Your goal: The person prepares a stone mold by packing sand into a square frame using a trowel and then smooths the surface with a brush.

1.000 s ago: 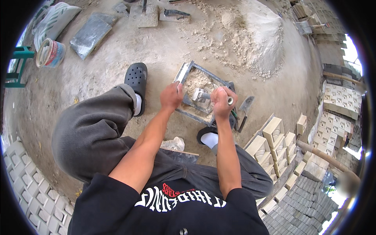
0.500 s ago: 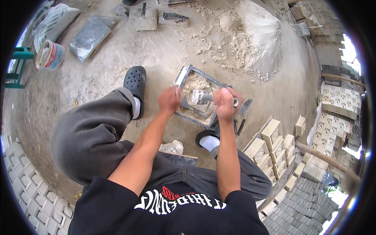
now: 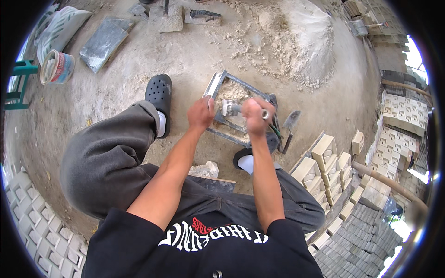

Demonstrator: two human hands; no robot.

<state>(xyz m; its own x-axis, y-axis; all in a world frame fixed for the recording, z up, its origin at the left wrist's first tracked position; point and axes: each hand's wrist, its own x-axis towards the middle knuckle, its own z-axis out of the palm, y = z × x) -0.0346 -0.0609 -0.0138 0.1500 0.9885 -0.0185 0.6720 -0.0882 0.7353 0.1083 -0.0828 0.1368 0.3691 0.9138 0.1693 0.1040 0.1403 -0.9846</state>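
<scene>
Mould frame (image 3: 218, 83) partly hidden behind both hands.

Metal tamper (image 3: 230, 108) now lower, tilted

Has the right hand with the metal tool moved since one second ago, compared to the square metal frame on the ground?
Yes. The right hand has shifted left, toward the left hand, over the metal frame, which stays put.
</scene>
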